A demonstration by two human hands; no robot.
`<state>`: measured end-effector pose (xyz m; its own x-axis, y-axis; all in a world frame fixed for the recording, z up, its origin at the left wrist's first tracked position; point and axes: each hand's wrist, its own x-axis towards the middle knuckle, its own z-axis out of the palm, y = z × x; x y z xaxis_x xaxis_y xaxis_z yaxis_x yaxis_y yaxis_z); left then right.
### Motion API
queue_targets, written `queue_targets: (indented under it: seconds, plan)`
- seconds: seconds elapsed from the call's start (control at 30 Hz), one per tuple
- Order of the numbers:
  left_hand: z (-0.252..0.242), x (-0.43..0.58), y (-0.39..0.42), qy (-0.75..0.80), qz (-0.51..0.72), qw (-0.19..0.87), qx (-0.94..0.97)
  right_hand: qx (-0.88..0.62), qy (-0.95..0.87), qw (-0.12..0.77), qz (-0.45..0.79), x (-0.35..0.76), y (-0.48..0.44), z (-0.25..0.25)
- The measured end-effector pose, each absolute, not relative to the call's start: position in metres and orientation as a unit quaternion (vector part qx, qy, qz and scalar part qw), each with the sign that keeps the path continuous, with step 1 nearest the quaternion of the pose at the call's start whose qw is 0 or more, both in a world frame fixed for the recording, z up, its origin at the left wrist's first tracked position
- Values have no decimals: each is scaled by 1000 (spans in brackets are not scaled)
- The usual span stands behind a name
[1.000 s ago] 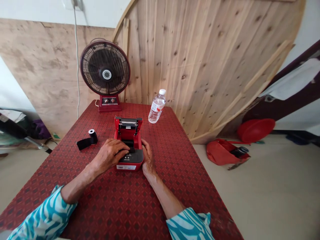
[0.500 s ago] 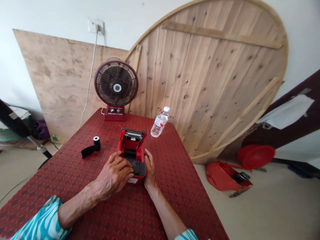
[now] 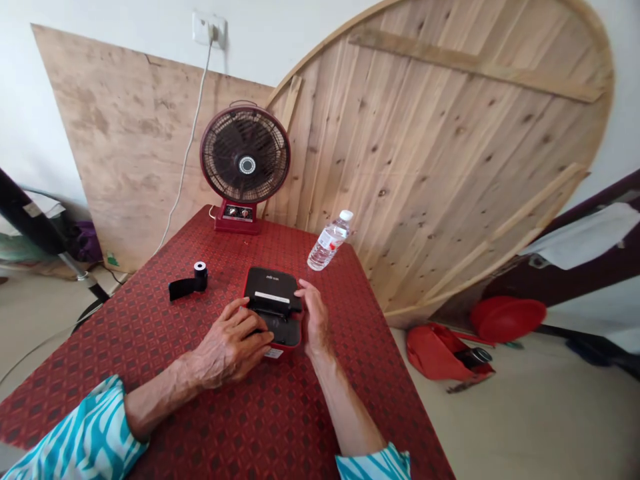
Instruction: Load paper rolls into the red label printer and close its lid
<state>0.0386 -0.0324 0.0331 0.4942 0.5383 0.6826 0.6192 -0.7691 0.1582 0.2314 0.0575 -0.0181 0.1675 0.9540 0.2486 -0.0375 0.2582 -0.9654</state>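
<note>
A small red and black label printer (image 3: 273, 283) sits on the table in front of me, its black lid lowered over the back half. My left hand (image 3: 235, 343) grips the printer's left front side, with fingers bent over its black front panel (image 3: 285, 330). Along the other side, my right hand (image 3: 316, 319) holds the body, and its fingertips touch the lid's right edge. The inside of the printer is hidden by the lid. Left of it stands a small black roll with a white core (image 3: 199, 267), a strip of black material (image 3: 181, 288) trailing from it.
A clear water bottle (image 3: 329, 241) stands beyond the printer, to the right. A dark red fan (image 3: 245, 160) stands at the table's far end, its cord running to a wall socket (image 3: 209, 30). A large round wooden board (image 3: 425, 153) leans behind. The table's right edge lies near my right arm.
The printer's lid, raised half a second ago, has come down over the inside. My right hand has moved up towards the lid's edge. The left hand stays on the front. The view has shifted slightly.
</note>
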Motion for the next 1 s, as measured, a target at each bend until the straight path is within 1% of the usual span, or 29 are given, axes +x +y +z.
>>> queue_targets:
  seconds: [0.17,0.27,0.4,0.53,0.73,0.9,1.0]
  plan:
    - [34,34,-28,-332,-399,30,-854,-448,-463,623,443,225,36,-22]
    - [31,24,-21,-387,-429,43,-815,-437,-454,630,454,223,39,-22]
    - [26,11,-13,-446,-391,77,-801,-434,-454,626,462,222,40,-23]
    - [24,8,-12,-444,-373,75,-811,-432,-461,622,463,222,38,-23]
    - [21,8,-11,-426,-386,76,-815,-430,-466,624,457,222,36,-28]
    - [15,7,-9,-431,-414,32,-801,-448,-462,625,442,218,37,-45]
    - [12,7,-10,-453,-442,-67,-772,-449,-466,624,437,218,37,-56]
